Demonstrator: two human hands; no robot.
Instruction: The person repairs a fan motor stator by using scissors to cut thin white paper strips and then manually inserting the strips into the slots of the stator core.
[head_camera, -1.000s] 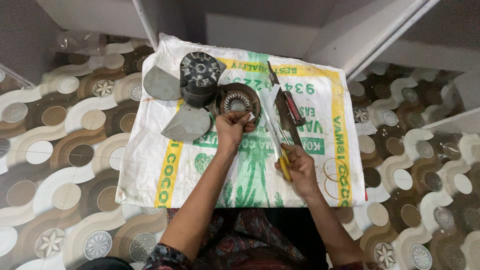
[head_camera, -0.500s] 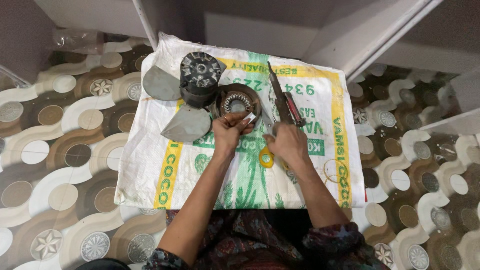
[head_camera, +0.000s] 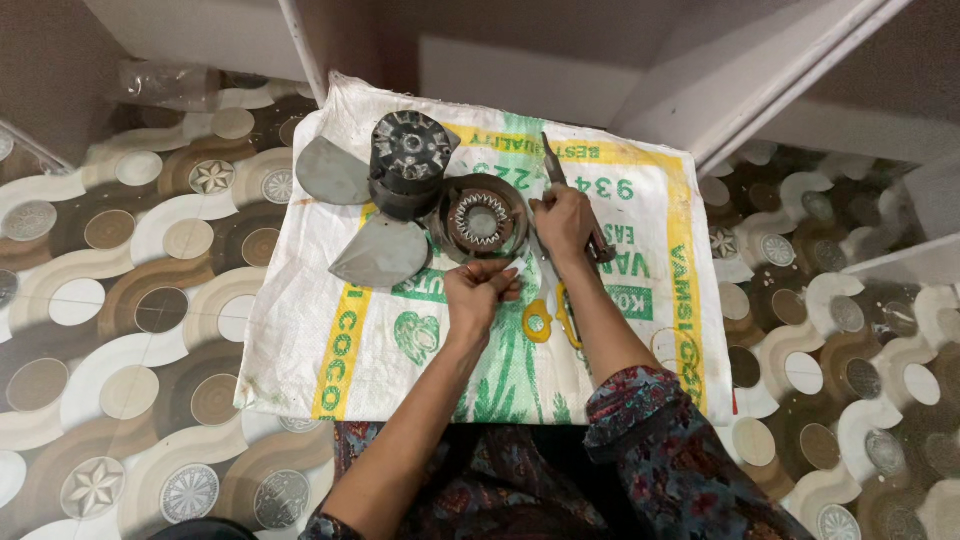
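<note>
A round metal motor stator (head_camera: 481, 219) with copper windings lies on a white printed sack (head_camera: 400, 340). My left hand (head_camera: 480, 296) is at its near rim with the fingers curled together; what they pinch is hidden. My right hand (head_camera: 562, 224) is just right of the stator, curled over red-handled pliers (head_camera: 602, 248) whose tip sticks out past the fingers. Yellow-handled scissors (head_camera: 546, 319) lie loose on the sack between my forearms.
A dark fan hub (head_camera: 408, 163) with grey blades (head_camera: 384, 251) lies left of the stator. The sack covers a patterned tile floor (head_camera: 130, 300). White wall and frame edges (head_camera: 760, 80) run along the back and right. A clear plastic bag (head_camera: 170, 85) lies back left.
My right hand put the yellow scissors down on the sack and moved forward onto the pliers. My left hand slid slightly back from the stator's rim.
</note>
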